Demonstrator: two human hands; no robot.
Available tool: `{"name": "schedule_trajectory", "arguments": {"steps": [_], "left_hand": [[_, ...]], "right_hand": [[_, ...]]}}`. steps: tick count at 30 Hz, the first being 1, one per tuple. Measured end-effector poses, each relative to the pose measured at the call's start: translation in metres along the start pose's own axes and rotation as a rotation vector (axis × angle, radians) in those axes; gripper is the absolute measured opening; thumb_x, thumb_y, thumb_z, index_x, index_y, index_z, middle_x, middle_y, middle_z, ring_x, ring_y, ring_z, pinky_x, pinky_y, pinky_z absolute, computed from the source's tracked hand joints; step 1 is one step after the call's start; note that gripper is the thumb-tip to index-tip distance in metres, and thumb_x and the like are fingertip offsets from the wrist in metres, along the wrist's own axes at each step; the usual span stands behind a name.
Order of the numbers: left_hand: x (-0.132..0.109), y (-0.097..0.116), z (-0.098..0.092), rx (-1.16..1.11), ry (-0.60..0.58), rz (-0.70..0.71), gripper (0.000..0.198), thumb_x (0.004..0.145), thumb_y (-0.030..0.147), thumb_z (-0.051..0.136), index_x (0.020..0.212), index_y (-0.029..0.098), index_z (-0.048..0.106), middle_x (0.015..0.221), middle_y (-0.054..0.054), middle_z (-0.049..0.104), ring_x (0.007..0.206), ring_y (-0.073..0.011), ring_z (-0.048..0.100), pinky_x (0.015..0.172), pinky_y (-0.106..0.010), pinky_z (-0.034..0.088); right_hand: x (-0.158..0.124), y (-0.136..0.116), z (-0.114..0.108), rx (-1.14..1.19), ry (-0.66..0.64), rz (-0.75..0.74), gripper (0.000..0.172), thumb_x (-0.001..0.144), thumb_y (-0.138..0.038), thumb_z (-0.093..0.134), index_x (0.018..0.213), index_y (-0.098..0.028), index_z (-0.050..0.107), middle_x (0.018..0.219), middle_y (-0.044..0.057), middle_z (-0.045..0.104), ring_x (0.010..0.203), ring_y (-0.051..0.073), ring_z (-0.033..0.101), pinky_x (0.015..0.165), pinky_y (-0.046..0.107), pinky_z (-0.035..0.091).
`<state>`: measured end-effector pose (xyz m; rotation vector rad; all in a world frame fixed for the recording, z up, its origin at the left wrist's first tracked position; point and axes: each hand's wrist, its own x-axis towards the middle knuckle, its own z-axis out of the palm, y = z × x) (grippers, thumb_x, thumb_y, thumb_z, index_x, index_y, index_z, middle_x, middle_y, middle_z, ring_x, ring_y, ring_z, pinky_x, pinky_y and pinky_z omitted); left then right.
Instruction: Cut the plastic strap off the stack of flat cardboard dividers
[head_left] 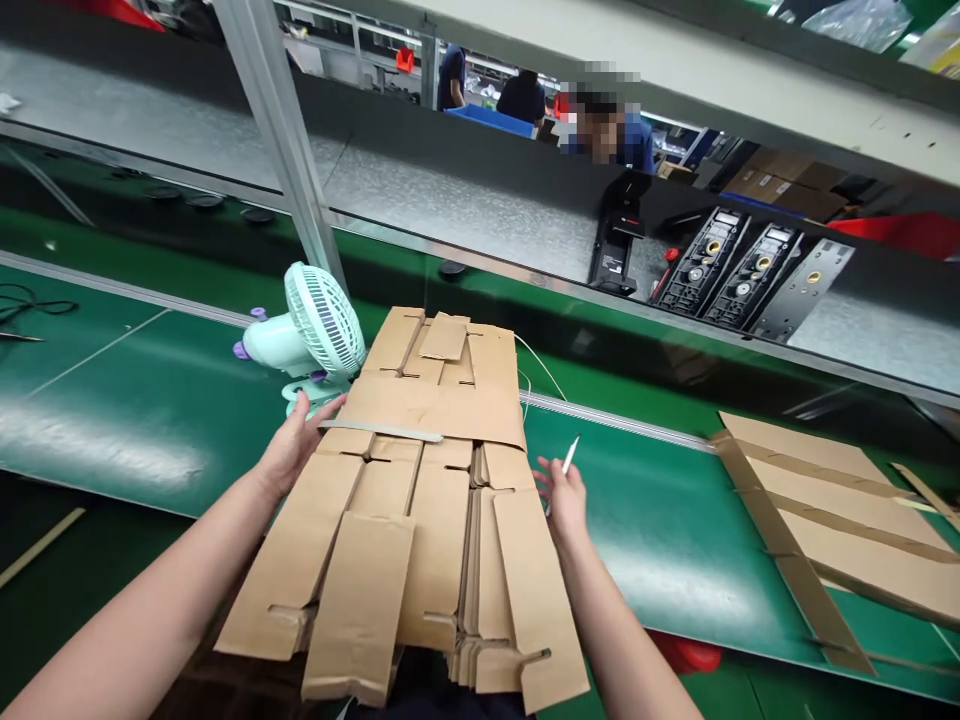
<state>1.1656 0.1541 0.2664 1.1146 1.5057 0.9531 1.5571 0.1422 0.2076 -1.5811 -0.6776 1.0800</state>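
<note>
A wide stack of slotted brown cardboard pieces (pixel 442 500) lies in front of me, with a cardboard band around its far part. Across it runs a thin grey strip (pixel 382 431). My left hand (pixel 289 445) is at the stack's left edge, fingers apart, beside the strip's left end. At the right edge, my right hand (pixel 562 492) has a white pen-like tool (pixel 571 455) between its fingers, dark tip pointing up. The undersides of both hands' grip are hidden.
A mint-green fan (pixel 322 320) stands just beyond my left hand. Assembled cardboard dividers (pixel 847 510) lie on the green table (pixel 660 540) at right. Black and metal parts (pixel 750 270) rest on the back shelf. People are visible beyond it.
</note>
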Motion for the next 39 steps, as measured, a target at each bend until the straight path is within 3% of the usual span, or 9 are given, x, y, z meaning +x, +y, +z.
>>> {"name": "schedule_trajectory", "arguments": {"steps": [3,6,9,12,17,21,28,35,39], "left_hand": [[-0.006,0.019,-0.007,-0.172,-0.126,-0.034,0.098,0.075,0.083,0.052,0.154,0.030,0.028,0.147,-0.009,0.055,0.128,-0.0315,0.058,0.103,-0.045,0.054],[-0.009,0.034,-0.002,0.078,-0.176,0.059,0.118,0.060,0.059,0.083,0.156,0.031,0.021,0.157,-0.011,0.042,0.137,-0.0332,0.049,0.110,-0.045,0.048],[-0.011,0.045,0.007,0.289,-0.119,0.118,0.113,0.065,0.056,0.080,0.157,0.027,0.021,0.160,-0.012,0.037,0.141,-0.0332,0.044,0.115,-0.046,0.043],[-0.018,0.056,0.015,0.486,-0.017,0.188,0.107,0.068,0.054,0.076,0.156,0.022,0.025,0.163,-0.012,0.031,0.147,-0.0335,0.034,0.123,-0.046,0.030],[-0.030,0.073,0.025,0.477,0.047,0.162,0.121,0.064,0.059,0.078,0.158,0.020,0.014,0.164,-0.015,0.026,0.146,-0.0360,0.036,0.121,-0.048,0.033],[-0.046,0.079,0.019,0.406,0.128,0.062,0.123,0.060,0.065,0.079,0.158,0.019,0.018,0.164,-0.017,0.025,0.145,-0.0397,0.035,0.117,-0.051,0.039],[-0.138,0.076,0.042,0.723,0.278,0.197,0.096,0.067,0.074,0.068,0.145,0.023,0.045,0.151,-0.010,0.049,0.139,-0.0359,0.045,0.118,-0.055,0.036],[-0.189,0.039,0.094,1.005,0.392,0.316,0.086,0.076,0.077,0.050,0.142,0.022,0.044,0.138,-0.005,0.061,0.131,-0.0304,0.053,0.115,-0.051,0.041],[-0.199,0.031,0.118,0.963,0.411,0.331,0.064,0.090,0.060,0.040,0.147,0.030,0.036,0.146,0.002,0.053,0.137,-0.0249,0.047,0.120,-0.048,0.035]], "right_hand": [[-0.010,-0.053,0.002,0.036,-0.145,-0.071,0.069,0.059,-0.067,0.078,0.099,-0.019,0.048,0.123,0.013,0.064,0.057,0.009,0.057,0.040,0.020,0.023],[-0.021,-0.094,0.019,-0.185,-0.392,-0.218,0.080,0.060,-0.055,0.083,0.126,-0.025,0.050,0.141,0.011,0.054,0.054,0.007,0.052,0.049,0.027,0.040],[-0.023,-0.111,0.034,-0.546,-0.504,-0.383,0.096,0.059,-0.049,0.084,0.144,-0.026,0.045,0.144,0.009,0.052,0.083,0.019,0.063,0.078,0.038,0.053],[-0.020,-0.116,0.040,-0.744,-0.497,-0.567,0.091,0.059,-0.050,0.083,0.139,-0.017,0.052,0.139,0.013,0.054,0.124,0.032,0.053,0.106,0.045,0.044],[-0.016,-0.132,0.031,-0.671,-0.439,-0.553,0.058,0.059,-0.043,0.081,0.108,-0.016,0.067,0.099,0.007,0.068,0.089,0.024,0.060,0.081,0.038,0.047],[-0.013,-0.153,0.012,-0.350,-0.439,-0.520,0.042,0.054,-0.048,0.081,0.075,-0.015,0.066,0.069,0.000,0.059,0.066,0.013,0.050,0.064,0.030,0.039],[-0.003,-0.150,-0.101,0.069,-0.169,-0.504,0.052,0.052,-0.052,0.086,0.068,-0.018,0.051,0.051,-0.008,0.040,0.041,0.006,0.035,0.037,0.022,0.024],[-0.018,-0.057,-0.271,-0.002,0.160,-0.214,0.055,0.047,-0.048,0.086,0.080,-0.015,0.057,0.052,-0.007,0.048,0.042,0.007,0.044,0.034,0.017,0.027],[-0.046,-0.003,-0.317,-0.002,0.256,-0.036,0.054,0.045,-0.048,0.080,0.079,-0.016,0.053,0.049,-0.008,0.046,0.040,0.006,0.040,0.034,0.017,0.023]]}}
